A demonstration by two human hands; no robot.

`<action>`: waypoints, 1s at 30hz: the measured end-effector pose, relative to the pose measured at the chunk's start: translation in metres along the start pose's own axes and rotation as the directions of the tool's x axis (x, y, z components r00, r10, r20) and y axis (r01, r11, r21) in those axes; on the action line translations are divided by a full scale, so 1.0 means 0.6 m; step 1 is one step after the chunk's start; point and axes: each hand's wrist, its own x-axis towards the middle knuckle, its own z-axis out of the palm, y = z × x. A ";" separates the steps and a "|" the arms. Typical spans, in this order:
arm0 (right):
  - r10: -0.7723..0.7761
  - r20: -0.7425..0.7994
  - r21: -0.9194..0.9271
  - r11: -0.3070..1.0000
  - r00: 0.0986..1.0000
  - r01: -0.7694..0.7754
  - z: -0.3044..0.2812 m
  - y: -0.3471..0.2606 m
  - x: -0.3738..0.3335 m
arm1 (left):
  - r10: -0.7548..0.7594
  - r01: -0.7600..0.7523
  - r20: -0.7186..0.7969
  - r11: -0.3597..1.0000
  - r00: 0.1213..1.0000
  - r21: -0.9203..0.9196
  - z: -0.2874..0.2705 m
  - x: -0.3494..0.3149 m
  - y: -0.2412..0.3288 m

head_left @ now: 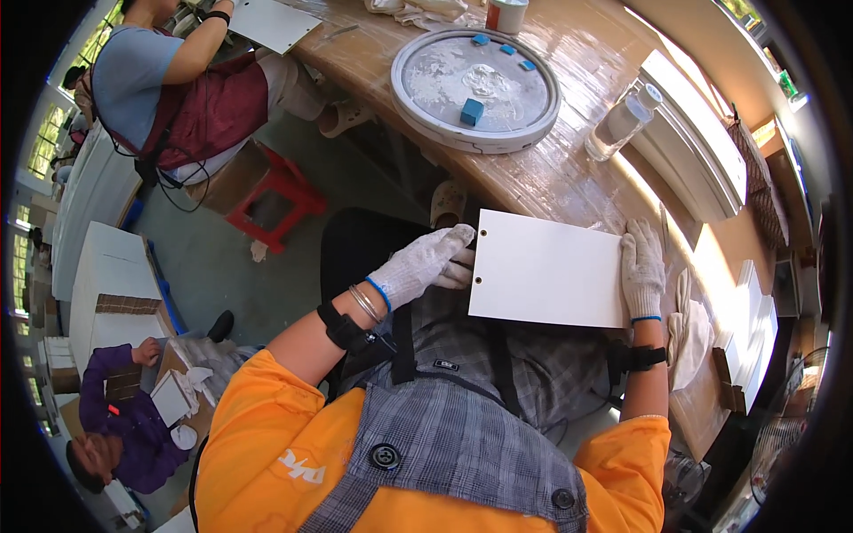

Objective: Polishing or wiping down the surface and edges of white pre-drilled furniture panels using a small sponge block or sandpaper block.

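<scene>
A white rectangular panel (549, 271) lies tilted over my lap, its far edge by the table's near edge. Two small dark-rimmed holes show along its left side. My left hand (425, 266), in a white knit glove with a blue cuff, is at that left edge with its fingers curled against the panel. On the opposite short edge, my right hand (641, 271), gloved alike, grips the panel with its fingers pointing away from me. The right thumb is hidden.
A round grey turntable (426, 98) bears white powder and several blue blocks (472, 111). Right of it stand a clear bottle (624, 121) and stacked white panels (693, 142). White gloves (687, 333) lie by my right forearm. Co-workers sit left, near a red stool (275, 197).
</scene>
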 end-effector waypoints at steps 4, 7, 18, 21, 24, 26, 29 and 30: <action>-0.014 0.002 -0.036 0.999 1.000 0.014 0.005 0.010 -0.002 | -0.096 0.102 0.048 0.983 0.994 -0.152 0.031 0.022 -0.013; -0.033 -0.035 -0.067 0.997 0.999 0.031 0.002 0.006 0.004 | -0.074 0.092 0.094 0.975 0.993 -0.204 0.039 0.044 -0.040; -0.176 -0.161 -0.447 0.890 0.971 0.087 -0.017 -0.081 -0.018 | -0.125 0.132 0.044 0.954 0.991 -0.270 0.066 0.043 -0.031; -0.310 0.050 0.022 0.951 0.949 0.309 -0.035 -0.213 -0.066 | -0.081 0.109 0.097 0.939 0.992 -0.326 0.058 0.047 -0.042; -0.499 0.200 0.248 0.858 0.843 0.449 -0.019 -0.255 -0.107 | -0.050 0.091 0.125 0.933 0.991 -0.347 0.055 0.050 -0.041; -0.563 0.222 0.202 0.825 0.796 0.527 -0.009 -0.231 -0.101 | -0.039 0.089 0.147 0.932 0.988 -0.352 0.057 0.043 -0.039; -0.350 0.213 0.063 0.937 0.912 0.344 -0.024 -0.154 -0.090 | 0.021 -0.020 0.003 0.955 1.000 -0.295 0.059 0.018 -0.037; -0.251 0.165 0.008 0.967 0.954 0.253 -0.040 -0.120 -0.092 | 0.024 -0.018 0.017 0.957 1.000 -0.289 0.053 0.004 -0.033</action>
